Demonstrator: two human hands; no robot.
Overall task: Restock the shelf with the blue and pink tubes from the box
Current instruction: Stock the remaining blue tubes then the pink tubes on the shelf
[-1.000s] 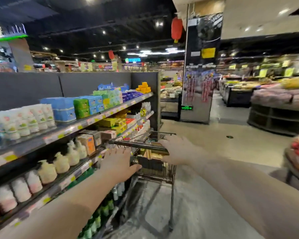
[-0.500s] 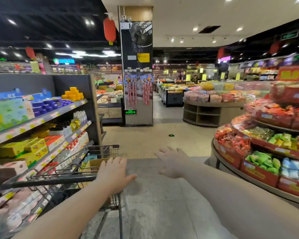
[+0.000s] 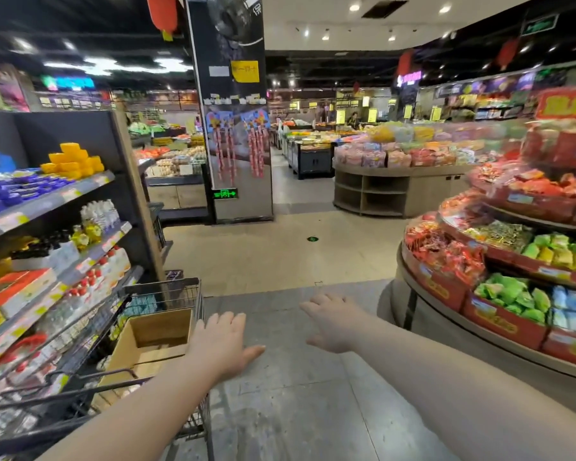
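Observation:
A brown cardboard box sits open inside a black wire shopping cart at the lower left; its inside looks bare from here and no tubes show. My left hand hovers flat, palm down, just right of the box and above the cart's right rim, holding nothing. My right hand is stretched out over the floor, fingers relaxed and empty. The stocked shelf unit stands on the left beside the cart.
A round tiered display of red and green snack packs crowds the right. A black pillar with a green exit sign stands ahead. Grey and beige floor runs between them toward produce stands further back.
Both hands have come off the cart handle. The view has swung right, away from the shelf, so the cart now sits at the lower left with its box in sight.

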